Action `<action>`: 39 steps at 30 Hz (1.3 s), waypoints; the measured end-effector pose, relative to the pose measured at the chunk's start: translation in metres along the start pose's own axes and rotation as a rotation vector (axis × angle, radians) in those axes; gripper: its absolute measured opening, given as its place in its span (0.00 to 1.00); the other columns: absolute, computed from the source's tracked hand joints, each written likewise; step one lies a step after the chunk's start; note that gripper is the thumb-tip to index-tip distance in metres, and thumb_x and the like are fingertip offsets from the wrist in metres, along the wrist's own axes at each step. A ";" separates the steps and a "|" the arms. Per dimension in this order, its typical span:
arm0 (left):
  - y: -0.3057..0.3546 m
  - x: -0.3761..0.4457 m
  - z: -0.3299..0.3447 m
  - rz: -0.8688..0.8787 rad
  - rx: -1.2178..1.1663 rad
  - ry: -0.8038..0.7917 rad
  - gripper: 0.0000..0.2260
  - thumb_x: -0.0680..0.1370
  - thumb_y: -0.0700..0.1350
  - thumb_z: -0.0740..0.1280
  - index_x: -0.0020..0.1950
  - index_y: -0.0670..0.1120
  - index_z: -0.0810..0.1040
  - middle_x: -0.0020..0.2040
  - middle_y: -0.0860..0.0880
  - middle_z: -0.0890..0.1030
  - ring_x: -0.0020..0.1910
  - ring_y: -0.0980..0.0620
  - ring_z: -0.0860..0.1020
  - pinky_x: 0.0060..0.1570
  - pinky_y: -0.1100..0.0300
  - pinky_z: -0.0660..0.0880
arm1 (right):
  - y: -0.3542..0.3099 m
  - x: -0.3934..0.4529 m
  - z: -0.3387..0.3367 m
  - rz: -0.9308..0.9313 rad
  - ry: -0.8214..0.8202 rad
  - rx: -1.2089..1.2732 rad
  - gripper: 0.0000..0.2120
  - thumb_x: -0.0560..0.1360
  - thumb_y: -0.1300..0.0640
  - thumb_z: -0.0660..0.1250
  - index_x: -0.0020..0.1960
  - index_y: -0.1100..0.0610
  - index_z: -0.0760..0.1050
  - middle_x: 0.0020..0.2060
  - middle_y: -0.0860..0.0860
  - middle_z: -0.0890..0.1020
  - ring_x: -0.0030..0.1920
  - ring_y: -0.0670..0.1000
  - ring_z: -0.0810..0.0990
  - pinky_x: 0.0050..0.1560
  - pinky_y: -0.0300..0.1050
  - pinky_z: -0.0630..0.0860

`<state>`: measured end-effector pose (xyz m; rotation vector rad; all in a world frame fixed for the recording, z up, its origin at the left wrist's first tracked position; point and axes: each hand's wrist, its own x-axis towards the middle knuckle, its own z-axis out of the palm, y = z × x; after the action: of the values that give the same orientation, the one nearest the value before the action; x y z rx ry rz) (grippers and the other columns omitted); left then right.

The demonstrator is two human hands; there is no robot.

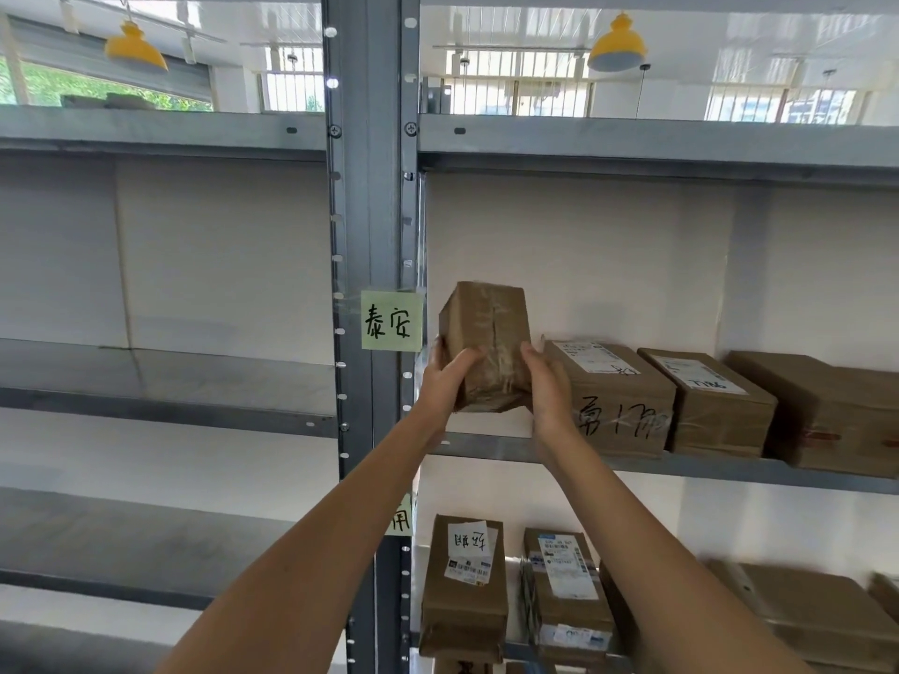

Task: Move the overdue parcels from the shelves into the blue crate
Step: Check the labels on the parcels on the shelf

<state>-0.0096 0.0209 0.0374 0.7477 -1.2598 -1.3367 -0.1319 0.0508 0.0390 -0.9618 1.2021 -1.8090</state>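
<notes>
A person's two bare arms reach up toward grey metal shelves (632, 138). Near the centre of the view, both hands hold a small brown taped parcel (486, 342) upright, its lower end just above the front edge of the middle shelf board. The left hand (445, 377) curls around the parcel's lower left side, at about 7 o'clock on it; the right hand (547, 386) grips the lower right side, at about 5 o'clock. At 9 o'clock from the parcel, a green handwritten note (391, 321) is stuck to the shelf post. At 3 o'clock, three more cardboard boxes (710, 396) sit in a row on the same shelf (the nearest has black marker writing). Labelled parcels (564, 591) stand on the shelf below, at 6 o'clock.
</notes>
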 end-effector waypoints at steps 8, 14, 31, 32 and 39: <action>0.009 -0.005 -0.002 -0.074 -0.034 -0.141 0.22 0.71 0.55 0.68 0.64 0.50 0.74 0.58 0.44 0.81 0.58 0.44 0.79 0.51 0.51 0.79 | -0.003 -0.010 -0.007 0.177 -0.235 0.015 0.18 0.75 0.40 0.65 0.59 0.49 0.77 0.54 0.51 0.83 0.55 0.50 0.80 0.44 0.43 0.71; 0.002 -0.004 -0.010 -0.121 -0.069 -0.139 0.23 0.74 0.58 0.68 0.65 0.49 0.74 0.61 0.42 0.80 0.62 0.41 0.77 0.63 0.42 0.73 | -0.004 -0.009 -0.005 0.144 -0.226 -0.016 0.24 0.71 0.41 0.70 0.62 0.52 0.75 0.55 0.54 0.83 0.54 0.52 0.82 0.43 0.44 0.78; 0.012 -0.012 0.015 0.162 0.081 0.103 0.19 0.84 0.53 0.53 0.74 0.50 0.65 0.62 0.50 0.76 0.54 0.56 0.78 0.45 0.67 0.80 | 0.006 -0.016 -0.001 -0.162 0.074 -0.104 0.15 0.82 0.45 0.54 0.63 0.51 0.70 0.66 0.54 0.70 0.62 0.49 0.73 0.53 0.38 0.71; 0.012 -0.013 0.015 0.157 0.076 0.069 0.19 0.83 0.54 0.53 0.73 0.50 0.65 0.59 0.51 0.77 0.50 0.59 0.79 0.39 0.70 0.79 | 0.005 -0.018 -0.002 -0.175 0.082 -0.082 0.11 0.83 0.47 0.54 0.60 0.48 0.71 0.65 0.54 0.71 0.62 0.48 0.73 0.57 0.40 0.72; -0.004 -0.013 0.010 0.023 -0.048 -0.016 0.20 0.80 0.56 0.62 0.70 0.51 0.71 0.57 0.47 0.83 0.56 0.47 0.82 0.62 0.48 0.75 | -0.002 -0.015 0.000 -0.285 -0.019 0.007 0.16 0.83 0.57 0.55 0.68 0.55 0.72 0.58 0.49 0.78 0.54 0.38 0.78 0.49 0.30 0.76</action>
<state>-0.0173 0.0350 0.0330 0.6881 -1.2416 -1.3521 -0.1251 0.0648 0.0384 -1.1921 1.0891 -2.0169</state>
